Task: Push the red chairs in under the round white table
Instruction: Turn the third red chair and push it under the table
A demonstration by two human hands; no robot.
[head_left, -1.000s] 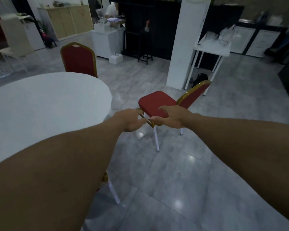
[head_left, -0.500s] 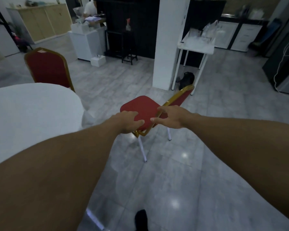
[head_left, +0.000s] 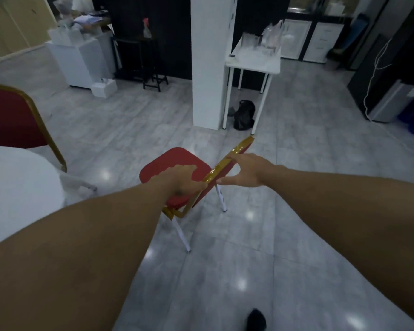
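Observation:
A red chair (head_left: 175, 163) with a gold frame and white legs stands on the tiled floor, to the right of the round white table (head_left: 22, 187) and apart from it. Its backrest faces me, seen edge-on from above. My left hand (head_left: 182, 180) is closed over the lower part of the gold backrest rail. Further up the same rail, my right hand (head_left: 246, 173) has its fingers over the top and its thumb below. A second red chair (head_left: 10, 120) stands at the table's far side, at the left edge of the view.
A white pillar (head_left: 210, 68) rises just beyond the chair, with a small white table (head_left: 253, 60) and a black bag (head_left: 244, 114) beside it. A white cabinet (head_left: 79, 60) and a black stool (head_left: 151, 58) stand at the back left. My shoe (head_left: 256, 320) shows at the bottom.
The view has swung right, so the table now sits at the far left. Both hands have shifted from the seat's near edge onto the backrest rail, and the chair has turned.

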